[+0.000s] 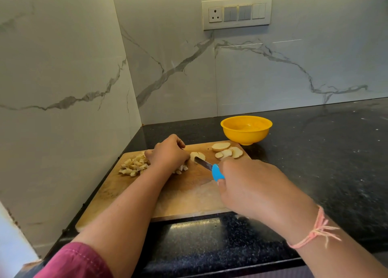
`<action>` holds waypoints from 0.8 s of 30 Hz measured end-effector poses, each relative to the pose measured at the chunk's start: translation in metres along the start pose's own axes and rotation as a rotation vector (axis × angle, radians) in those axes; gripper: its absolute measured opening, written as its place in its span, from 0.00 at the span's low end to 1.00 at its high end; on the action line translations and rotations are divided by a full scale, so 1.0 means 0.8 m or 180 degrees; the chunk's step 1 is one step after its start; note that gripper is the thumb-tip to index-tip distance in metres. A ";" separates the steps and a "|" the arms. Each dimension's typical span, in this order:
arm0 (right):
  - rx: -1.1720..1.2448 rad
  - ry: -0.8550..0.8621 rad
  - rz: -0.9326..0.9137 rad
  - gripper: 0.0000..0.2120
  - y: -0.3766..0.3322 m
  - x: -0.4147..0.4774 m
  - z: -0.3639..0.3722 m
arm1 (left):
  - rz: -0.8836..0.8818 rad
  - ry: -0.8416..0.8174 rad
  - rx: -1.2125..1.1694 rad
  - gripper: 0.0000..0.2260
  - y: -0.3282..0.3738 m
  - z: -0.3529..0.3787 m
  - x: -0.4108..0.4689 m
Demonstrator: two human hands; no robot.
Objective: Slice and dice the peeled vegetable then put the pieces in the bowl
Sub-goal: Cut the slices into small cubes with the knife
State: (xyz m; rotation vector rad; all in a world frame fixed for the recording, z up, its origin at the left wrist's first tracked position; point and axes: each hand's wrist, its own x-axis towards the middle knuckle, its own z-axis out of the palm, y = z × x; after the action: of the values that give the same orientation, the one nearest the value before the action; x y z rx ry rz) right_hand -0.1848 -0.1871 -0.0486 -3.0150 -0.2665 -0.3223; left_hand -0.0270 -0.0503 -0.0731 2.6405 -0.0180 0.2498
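Right hand (252,189) grips knife (210,168); left hand (168,153), fingers curled, apparently steadies slice (198,156). Bowl (245,135) at board's (189,193) one o'clock.

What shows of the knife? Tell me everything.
The knife is small, with a bright blue, plastic-looking handle and a narrow, shiny metal blade. The right hand grips the handle, hiding most of it. The blade points away and leftwards, low over the board, its tip at a pale slice beside the left hand. Whether the edge has entered the slice cannot be told.
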 end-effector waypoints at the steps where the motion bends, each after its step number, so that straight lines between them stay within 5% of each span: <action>1: -0.0027 -0.0014 -0.0018 0.11 0.002 -0.006 -0.003 | 0.0045 0.0030 0.0007 0.09 -0.001 0.000 -0.001; 9: 0.0389 0.0130 0.0294 0.18 0.021 -0.008 -0.012 | 0.0722 0.0151 0.0430 0.08 0.000 -0.011 -0.013; 13: 0.0385 0.0216 0.0527 0.16 0.028 0.011 -0.001 | 0.1072 -0.0454 0.0732 0.20 0.003 -0.013 -0.013; 17: 0.0453 0.0105 0.0587 0.17 0.028 0.020 0.010 | 0.1186 -0.0904 0.0593 0.22 0.000 -0.008 -0.004; 24: 0.0538 0.0081 0.0615 0.20 0.033 0.019 0.006 | 0.1329 -0.0998 0.0606 0.22 0.007 -0.009 0.009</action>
State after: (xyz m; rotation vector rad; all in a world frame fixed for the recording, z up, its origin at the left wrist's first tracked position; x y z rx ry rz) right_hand -0.1644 -0.2103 -0.0525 -2.8383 0.0008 -0.3040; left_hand -0.0216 -0.0515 -0.0627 2.8143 -0.6838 -0.0322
